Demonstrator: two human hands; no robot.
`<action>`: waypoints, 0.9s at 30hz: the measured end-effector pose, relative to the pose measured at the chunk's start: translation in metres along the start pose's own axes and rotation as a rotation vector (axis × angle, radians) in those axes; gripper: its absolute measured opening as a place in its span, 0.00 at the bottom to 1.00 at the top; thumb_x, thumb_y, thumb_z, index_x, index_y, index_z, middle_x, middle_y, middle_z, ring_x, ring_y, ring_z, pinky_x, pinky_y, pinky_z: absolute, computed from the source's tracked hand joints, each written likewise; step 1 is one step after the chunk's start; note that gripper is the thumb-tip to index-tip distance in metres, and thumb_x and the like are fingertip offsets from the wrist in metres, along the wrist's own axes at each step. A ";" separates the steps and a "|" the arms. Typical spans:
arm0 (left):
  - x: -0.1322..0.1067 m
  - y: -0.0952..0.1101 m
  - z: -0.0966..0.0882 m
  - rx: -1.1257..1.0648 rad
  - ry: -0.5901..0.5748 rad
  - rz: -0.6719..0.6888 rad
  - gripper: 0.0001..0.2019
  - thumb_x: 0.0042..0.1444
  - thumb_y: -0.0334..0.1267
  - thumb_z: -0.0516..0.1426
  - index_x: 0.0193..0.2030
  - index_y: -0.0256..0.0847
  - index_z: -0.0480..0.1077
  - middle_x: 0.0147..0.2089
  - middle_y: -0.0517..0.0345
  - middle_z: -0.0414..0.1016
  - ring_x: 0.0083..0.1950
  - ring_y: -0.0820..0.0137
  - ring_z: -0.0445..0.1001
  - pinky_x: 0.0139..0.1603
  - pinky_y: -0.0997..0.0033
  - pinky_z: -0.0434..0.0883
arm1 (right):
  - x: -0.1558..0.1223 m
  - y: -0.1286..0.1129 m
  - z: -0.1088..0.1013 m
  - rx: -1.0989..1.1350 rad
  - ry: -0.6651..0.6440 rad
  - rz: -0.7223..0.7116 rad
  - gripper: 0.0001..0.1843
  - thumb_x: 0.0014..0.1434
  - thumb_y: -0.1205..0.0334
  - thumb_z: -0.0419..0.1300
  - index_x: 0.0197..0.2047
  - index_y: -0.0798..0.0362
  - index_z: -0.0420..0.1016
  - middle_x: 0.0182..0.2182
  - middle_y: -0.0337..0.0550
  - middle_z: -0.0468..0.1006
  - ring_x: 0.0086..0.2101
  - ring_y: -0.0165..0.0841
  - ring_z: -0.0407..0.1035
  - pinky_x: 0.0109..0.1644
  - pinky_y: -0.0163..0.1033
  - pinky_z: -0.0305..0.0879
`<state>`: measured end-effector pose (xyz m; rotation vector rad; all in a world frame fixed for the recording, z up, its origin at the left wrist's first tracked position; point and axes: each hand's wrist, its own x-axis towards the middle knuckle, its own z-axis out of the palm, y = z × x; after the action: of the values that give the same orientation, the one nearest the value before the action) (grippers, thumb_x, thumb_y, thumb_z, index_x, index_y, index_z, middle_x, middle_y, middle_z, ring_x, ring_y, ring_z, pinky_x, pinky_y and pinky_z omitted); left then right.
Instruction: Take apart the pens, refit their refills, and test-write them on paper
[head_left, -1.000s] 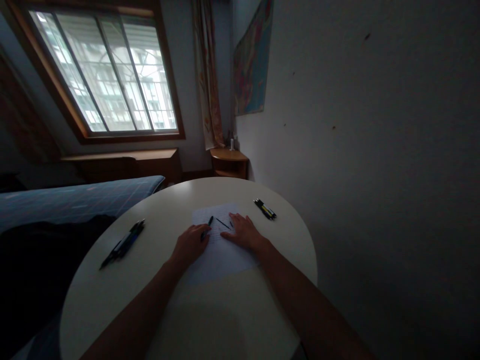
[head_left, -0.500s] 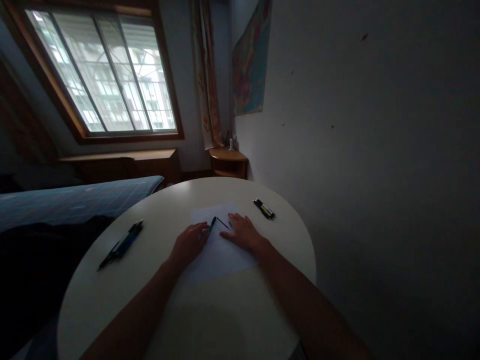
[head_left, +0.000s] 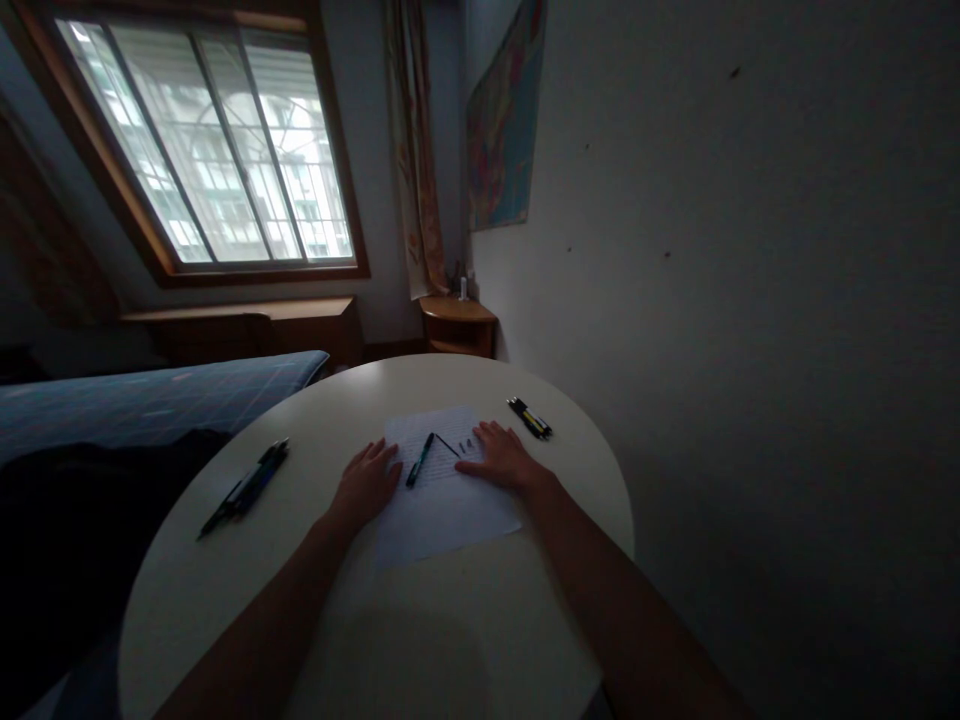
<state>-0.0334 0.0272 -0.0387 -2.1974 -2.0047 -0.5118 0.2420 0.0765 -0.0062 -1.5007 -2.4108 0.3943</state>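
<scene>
A sheet of paper [head_left: 450,520] with lines of writing lies on the round table. On it rest a dark pen barrel [head_left: 419,460] with a greenish middle, a thin dark refill-like stick [head_left: 448,446] and two small dark pieces [head_left: 466,445] too small to name. My left hand [head_left: 367,483] lies flat at the paper's left edge, fingers apart, holding nothing. At the right edge my right hand [head_left: 500,458] is spread with its thumb stretched out, beside the small pieces and the stick, and it holds nothing.
Several pens [head_left: 246,488] lie in a bunch on the left of the white round table [head_left: 420,650]. Another small group of pens [head_left: 529,418] sits at the right. A bed [head_left: 165,395] adjoins the table on the left; a wall [head_left: 750,400] rises on the right.
My left hand has let go of the pen barrel and moved left to the paper's edge. My right hand has shifted slightly right, uncovering the two small pieces.
</scene>
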 end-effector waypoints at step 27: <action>0.000 0.002 -0.004 0.050 -0.063 -0.011 0.23 0.65 0.43 0.47 0.63 0.39 0.66 0.67 0.46 0.62 0.69 0.59 0.58 0.68 0.57 0.55 | -0.001 -0.003 -0.002 -0.021 -0.043 0.001 0.54 0.52 0.26 0.52 0.69 0.58 0.54 0.69 0.57 0.49 0.68 0.50 0.41 0.69 0.56 0.35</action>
<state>-0.0319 0.0256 -0.0348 -2.2001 -2.0385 -0.3943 0.2408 0.0748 -0.0036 -1.5172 -2.4544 0.4062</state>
